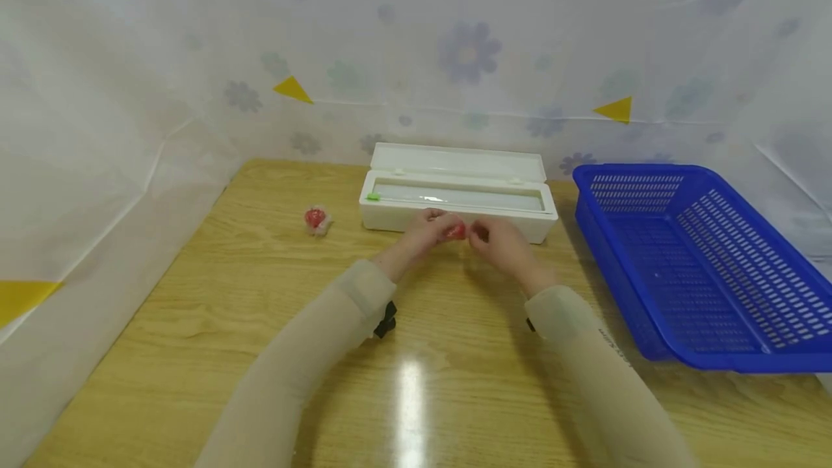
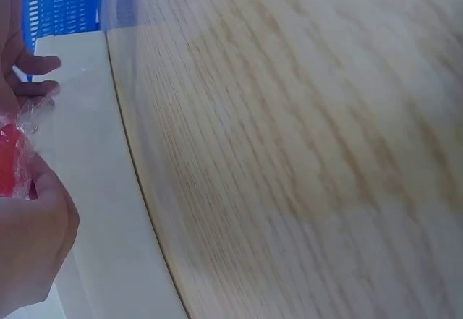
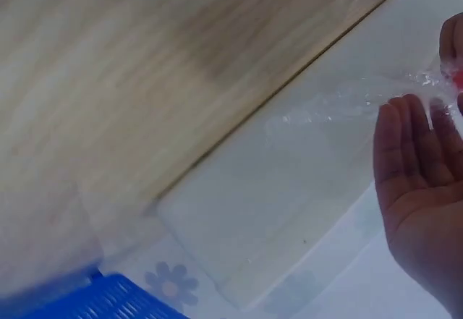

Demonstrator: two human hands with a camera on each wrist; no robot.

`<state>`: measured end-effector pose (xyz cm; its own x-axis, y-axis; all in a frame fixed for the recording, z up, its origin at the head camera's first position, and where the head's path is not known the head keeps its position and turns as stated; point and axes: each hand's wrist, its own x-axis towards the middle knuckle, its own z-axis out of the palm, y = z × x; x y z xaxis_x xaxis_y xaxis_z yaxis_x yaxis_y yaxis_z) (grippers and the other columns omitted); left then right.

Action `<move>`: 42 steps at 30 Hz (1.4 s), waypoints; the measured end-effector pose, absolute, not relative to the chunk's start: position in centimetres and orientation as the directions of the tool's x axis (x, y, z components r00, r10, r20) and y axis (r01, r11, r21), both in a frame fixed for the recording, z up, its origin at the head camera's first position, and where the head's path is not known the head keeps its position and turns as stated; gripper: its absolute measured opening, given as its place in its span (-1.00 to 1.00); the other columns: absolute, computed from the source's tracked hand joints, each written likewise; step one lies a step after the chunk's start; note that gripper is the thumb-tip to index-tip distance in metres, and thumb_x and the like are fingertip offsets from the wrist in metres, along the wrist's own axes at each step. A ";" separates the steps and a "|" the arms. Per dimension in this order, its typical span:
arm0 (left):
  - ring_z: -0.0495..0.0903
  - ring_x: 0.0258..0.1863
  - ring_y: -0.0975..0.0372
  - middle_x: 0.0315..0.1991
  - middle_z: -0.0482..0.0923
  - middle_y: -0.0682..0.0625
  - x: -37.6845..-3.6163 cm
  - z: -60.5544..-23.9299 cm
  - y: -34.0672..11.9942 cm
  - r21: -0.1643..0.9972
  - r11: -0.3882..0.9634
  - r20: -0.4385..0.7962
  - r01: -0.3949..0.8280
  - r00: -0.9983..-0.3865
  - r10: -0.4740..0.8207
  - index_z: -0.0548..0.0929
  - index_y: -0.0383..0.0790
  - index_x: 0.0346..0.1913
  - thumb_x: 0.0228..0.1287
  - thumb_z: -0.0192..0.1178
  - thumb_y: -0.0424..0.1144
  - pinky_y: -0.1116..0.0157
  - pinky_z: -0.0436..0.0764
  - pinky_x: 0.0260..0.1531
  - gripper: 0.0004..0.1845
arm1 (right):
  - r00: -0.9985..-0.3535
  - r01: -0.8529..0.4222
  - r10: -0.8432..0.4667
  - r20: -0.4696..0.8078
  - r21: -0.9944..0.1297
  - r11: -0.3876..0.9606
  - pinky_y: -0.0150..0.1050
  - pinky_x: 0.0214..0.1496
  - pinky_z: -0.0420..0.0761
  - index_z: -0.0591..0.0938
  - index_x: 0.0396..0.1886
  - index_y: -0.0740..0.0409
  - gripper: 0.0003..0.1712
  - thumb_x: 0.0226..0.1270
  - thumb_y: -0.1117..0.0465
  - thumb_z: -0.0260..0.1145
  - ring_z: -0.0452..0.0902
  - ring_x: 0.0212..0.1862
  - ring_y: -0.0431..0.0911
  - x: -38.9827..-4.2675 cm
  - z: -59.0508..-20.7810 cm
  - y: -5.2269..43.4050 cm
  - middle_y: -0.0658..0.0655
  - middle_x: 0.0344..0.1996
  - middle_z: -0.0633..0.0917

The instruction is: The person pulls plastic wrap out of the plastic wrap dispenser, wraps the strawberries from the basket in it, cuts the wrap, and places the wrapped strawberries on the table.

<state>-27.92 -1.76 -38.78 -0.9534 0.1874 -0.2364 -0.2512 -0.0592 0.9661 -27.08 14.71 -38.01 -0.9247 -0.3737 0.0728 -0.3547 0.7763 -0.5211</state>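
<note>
My left hand point(image 1: 425, 231) grips a small red thing point(image 2: 9, 161) wrapped in clear plastic film point(image 2: 32, 113), in front of the white box. Most of the red thing is hidden by the fingers, so I cannot tell its kind. Close on its right is my right hand point(image 1: 503, 245), with fingers fairly straight and apart from the thumb in the right wrist view. A loose tail of film point(image 3: 325, 108) trails past its fingertips. Behind both hands stands the long white cling film box point(image 1: 458, 197), its lid raised and a green slider point(image 1: 373, 196) at the left end.
Another red thing point(image 1: 316, 219) in crumpled film lies on the wooden table point(image 1: 260, 295) left of the box. A large blue plastic basket point(image 1: 624, 287) with perforated walls stands at the right. Flower-patterned white sheeting point(image 1: 416, 42) encloses the back and sides.
</note>
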 end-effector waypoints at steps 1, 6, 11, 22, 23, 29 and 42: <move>0.48 -0.30 0.30 -0.22 0.48 -0.02 -27.9 -38.8 -1.7 0.964 -0.073 -0.241 -0.257 -0.955 0.171 0.43 -0.38 0.00 0.25 0.15 -0.22 0.35 0.51 -0.13 -0.65 | -0.937 -0.318 -0.344 0.064 -0.566 0.760 -0.06 -0.05 0.54 0.60 -0.21 0.23 -0.79 0.35 0.19 0.11 0.56 -0.17 0.03 -27.0 -38.1 14.7 0.21 -0.25 0.67; 0.47 -0.25 0.28 -0.16 0.44 -0.03 -28.0 -38.9 -1.5 0.957 -0.121 -0.247 -0.264 -0.959 0.138 0.38 -0.38 0.10 0.26 0.13 -0.22 0.41 0.50 -0.21 -0.58 | -0.976 -0.171 -0.215 0.037 -0.740 0.650 -0.05 0.06 0.50 0.56 -0.08 0.31 -0.69 0.41 0.16 0.07 0.51 -0.03 0.09 -26.7 -38.4 14.4 0.30 -0.12 0.62; 0.50 -0.25 0.29 -0.17 0.45 -0.05 -27.9 -38.6 -1.0 0.922 -0.265 -0.246 -0.282 -0.956 0.161 0.35 -0.41 0.14 0.33 0.04 -0.29 0.36 0.54 -0.05 -0.61 | -0.995 -0.037 -0.099 -0.021 -0.835 0.549 -0.04 0.13 0.45 0.48 0.08 0.34 -0.52 0.46 0.02 0.00 0.47 0.06 0.12 -26.4 -38.5 14.0 0.35 0.01 0.57; 0.41 -0.31 0.33 -0.19 0.44 -0.01 -27.3 -37.8 -0.2 0.931 -0.258 -0.221 -0.258 -0.962 0.163 0.34 -0.45 0.19 0.42 -0.08 -0.21 0.34 0.43 -0.11 -0.58 | -0.995 0.066 -0.041 -0.086 -0.935 0.349 -0.27 -0.15 0.58 0.48 -0.11 0.41 -0.48 0.50 -0.01 -0.10 0.48 -0.37 -0.22 -26.5 -38.2 13.8 0.11 -0.40 0.56; 0.41 -0.29 0.33 -0.17 0.47 -0.02 -27.3 -37.9 -0.3 0.935 -0.236 -0.227 -0.265 -0.958 0.174 0.37 -0.44 0.19 0.42 -0.08 -0.20 0.29 0.43 -0.08 -0.58 | -0.994 0.084 -0.044 -0.103 -0.946 0.313 -0.26 -0.13 0.62 0.47 -0.08 0.42 -0.48 0.50 -0.01 -0.11 0.50 -0.39 -0.26 -26.6 -38.1 13.9 0.10 -0.39 0.57; 0.44 -0.14 0.24 0.03 0.47 -0.15 -27.1 -38.2 -0.4 0.927 -0.225 -0.232 -0.299 -0.931 0.282 0.37 -0.45 0.19 0.44 -0.10 -0.21 0.04 0.44 0.11 -0.58 | -0.990 0.137 -0.002 -0.144 -0.945 0.298 -0.20 -0.05 0.62 0.47 0.07 0.46 -0.47 0.48 0.04 -0.05 0.49 -0.43 -0.35 -26.8 -37.7 14.0 0.19 -0.25 0.60; 0.42 0.12 -0.02 0.21 0.35 -0.25 -26.9 -38.9 -1.2 0.906 -0.135 -0.317 -0.402 -0.853 0.414 0.29 -0.39 0.29 0.45 -0.15 -0.23 -0.04 0.27 0.29 -0.55 | -0.984 0.160 -0.049 -0.173 -0.965 0.207 -0.43 -0.29 0.62 0.47 0.06 0.49 -0.47 0.29 0.12 0.25 0.56 -0.49 -0.34 -27.0 -37.8 14.0 -0.10 -0.48 0.59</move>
<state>-26.93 -1.16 -38.90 -0.8534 0.4138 -0.3170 -0.4018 -0.1350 0.9057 -26.98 13.99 -37.83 -0.9836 -0.0494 -0.1734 0.1598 0.2068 -0.9652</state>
